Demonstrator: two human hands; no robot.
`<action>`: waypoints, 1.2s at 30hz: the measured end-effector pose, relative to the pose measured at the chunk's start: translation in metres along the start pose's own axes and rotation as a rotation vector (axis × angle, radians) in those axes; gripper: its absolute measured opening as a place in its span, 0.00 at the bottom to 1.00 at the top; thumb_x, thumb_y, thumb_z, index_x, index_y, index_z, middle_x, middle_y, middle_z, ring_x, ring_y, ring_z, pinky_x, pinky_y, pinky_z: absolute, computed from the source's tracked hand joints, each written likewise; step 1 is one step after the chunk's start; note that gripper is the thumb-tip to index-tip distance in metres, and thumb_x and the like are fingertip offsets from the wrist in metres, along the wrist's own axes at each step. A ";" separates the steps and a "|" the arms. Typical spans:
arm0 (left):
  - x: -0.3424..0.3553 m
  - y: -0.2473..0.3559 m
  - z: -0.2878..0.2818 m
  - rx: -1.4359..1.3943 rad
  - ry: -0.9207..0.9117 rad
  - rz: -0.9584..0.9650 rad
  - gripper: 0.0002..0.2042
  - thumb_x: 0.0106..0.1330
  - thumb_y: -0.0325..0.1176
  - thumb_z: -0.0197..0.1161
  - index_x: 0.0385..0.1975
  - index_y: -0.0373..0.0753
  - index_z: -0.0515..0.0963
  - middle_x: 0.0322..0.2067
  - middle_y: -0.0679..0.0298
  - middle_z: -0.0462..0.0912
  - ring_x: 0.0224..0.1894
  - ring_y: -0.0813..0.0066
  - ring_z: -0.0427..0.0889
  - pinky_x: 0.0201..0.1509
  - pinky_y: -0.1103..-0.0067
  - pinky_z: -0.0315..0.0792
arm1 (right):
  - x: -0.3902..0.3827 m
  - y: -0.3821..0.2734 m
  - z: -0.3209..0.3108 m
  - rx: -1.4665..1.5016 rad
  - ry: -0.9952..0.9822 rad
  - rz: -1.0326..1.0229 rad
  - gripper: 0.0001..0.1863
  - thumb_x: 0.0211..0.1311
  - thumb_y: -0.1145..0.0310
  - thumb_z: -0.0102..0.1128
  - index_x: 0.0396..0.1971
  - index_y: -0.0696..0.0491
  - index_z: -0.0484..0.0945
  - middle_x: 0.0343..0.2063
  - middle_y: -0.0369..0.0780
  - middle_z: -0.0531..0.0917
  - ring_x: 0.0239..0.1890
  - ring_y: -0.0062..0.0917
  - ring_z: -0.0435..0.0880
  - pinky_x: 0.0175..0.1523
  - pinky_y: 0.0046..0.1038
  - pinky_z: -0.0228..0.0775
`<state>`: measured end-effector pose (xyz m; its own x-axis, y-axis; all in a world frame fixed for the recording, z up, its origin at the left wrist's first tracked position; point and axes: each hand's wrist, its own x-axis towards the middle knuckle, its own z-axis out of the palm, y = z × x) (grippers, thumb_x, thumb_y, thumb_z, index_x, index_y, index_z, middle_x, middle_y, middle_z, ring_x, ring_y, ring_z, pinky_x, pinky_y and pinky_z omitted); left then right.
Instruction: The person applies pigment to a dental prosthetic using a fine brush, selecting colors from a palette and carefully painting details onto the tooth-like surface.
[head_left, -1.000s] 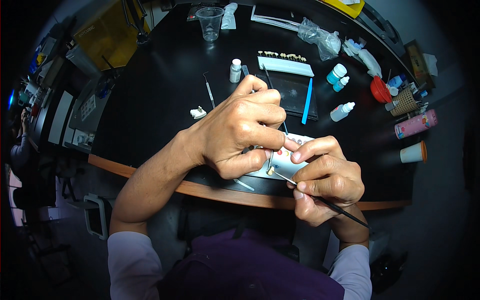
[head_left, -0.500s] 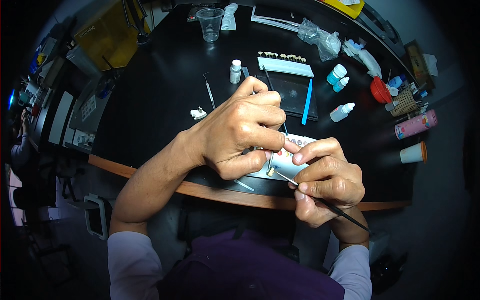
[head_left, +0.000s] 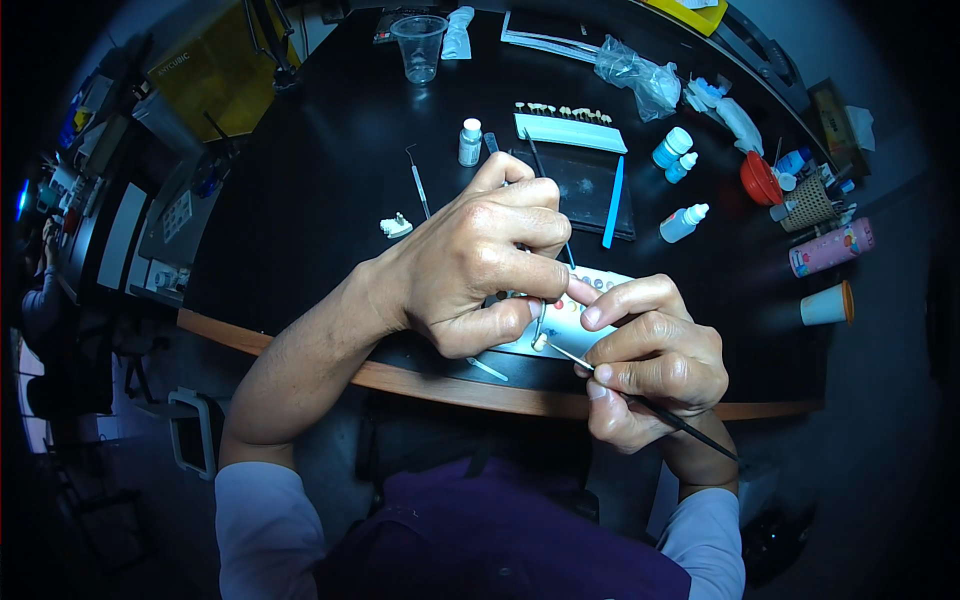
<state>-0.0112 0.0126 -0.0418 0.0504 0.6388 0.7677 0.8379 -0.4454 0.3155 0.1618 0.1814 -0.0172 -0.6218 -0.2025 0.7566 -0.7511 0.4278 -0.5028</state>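
Observation:
My left hand (head_left: 485,265) is closed on a slim metal holder (head_left: 541,318) that bears a small cream tooth crown (head_left: 539,341) at its lower end. In my right hand (head_left: 655,365) a fine dark-handled brush (head_left: 690,428) is gripped, its tip at or very near the crown; contact is too small to tell. Beneath both hands lies a white palette (head_left: 572,341) with coloured dots, partly hidden. Left of my knuckles are a white dental model (head_left: 396,226) and a thin probe (head_left: 418,185). A pale slender item (head_left: 488,369) lies near the desk edge.
Beyond are small bottles (head_left: 470,142), a shade-tab rack (head_left: 570,133), a blue strip (head_left: 614,200), a clear cup (head_left: 420,50) and bagged items (head_left: 637,75). A red bowl (head_left: 760,178), pink bottle (head_left: 830,248) and cup (head_left: 826,305) line the right. Another person (head_left: 40,290) is far left.
The brush tip has shifted very slightly at the crown. Both hands otherwise keep the same position and grip.

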 end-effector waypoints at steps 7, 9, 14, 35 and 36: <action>0.002 0.002 -0.006 -0.012 -0.072 -0.014 0.17 0.42 0.40 0.59 0.30 0.39 0.87 0.24 0.65 0.73 0.32 0.68 0.71 0.50 0.66 0.60 | -0.002 0.003 0.002 0.017 0.012 -0.022 0.08 0.45 0.82 0.69 0.27 0.56 0.82 0.24 0.40 0.86 0.45 0.39 0.89 0.55 0.46 0.83; 0.002 0.002 -0.002 -0.029 -0.015 -0.002 0.15 0.55 0.44 0.55 0.22 0.39 0.82 0.22 0.65 0.71 0.29 0.68 0.70 0.47 0.64 0.57 | -0.002 0.003 0.002 0.026 0.020 -0.022 0.08 0.45 0.82 0.69 0.27 0.56 0.82 0.24 0.40 0.86 0.45 0.39 0.89 0.55 0.46 0.83; 0.001 0.001 -0.002 -0.030 -0.005 0.013 0.15 0.56 0.44 0.55 0.21 0.39 0.81 0.22 0.65 0.71 0.29 0.68 0.70 0.47 0.64 0.57 | -0.001 0.000 0.002 0.012 0.001 -0.017 0.08 0.45 0.82 0.70 0.26 0.56 0.83 0.24 0.40 0.86 0.45 0.39 0.90 0.57 0.47 0.83; 0.002 0.001 -0.006 -0.020 -0.071 -0.014 0.13 0.47 0.41 0.58 0.24 0.39 0.84 0.23 0.64 0.72 0.31 0.67 0.70 0.49 0.66 0.60 | 0.000 -0.003 0.000 0.010 0.000 0.003 0.08 0.45 0.83 0.68 0.27 0.55 0.81 0.24 0.39 0.85 0.44 0.40 0.90 0.53 0.44 0.83; 0.002 0.001 -0.006 -0.021 -0.072 -0.013 0.13 0.47 0.41 0.59 0.24 0.39 0.84 0.23 0.65 0.73 0.31 0.67 0.70 0.49 0.65 0.60 | 0.000 -0.003 0.001 0.000 0.004 -0.002 0.08 0.45 0.83 0.68 0.27 0.55 0.81 0.24 0.40 0.85 0.44 0.40 0.90 0.54 0.45 0.83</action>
<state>-0.0134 0.0093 -0.0365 0.0791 0.6875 0.7218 0.8273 -0.4492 0.3372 0.1634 0.1794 -0.0163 -0.6193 -0.1994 0.7594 -0.7523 0.4275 -0.5013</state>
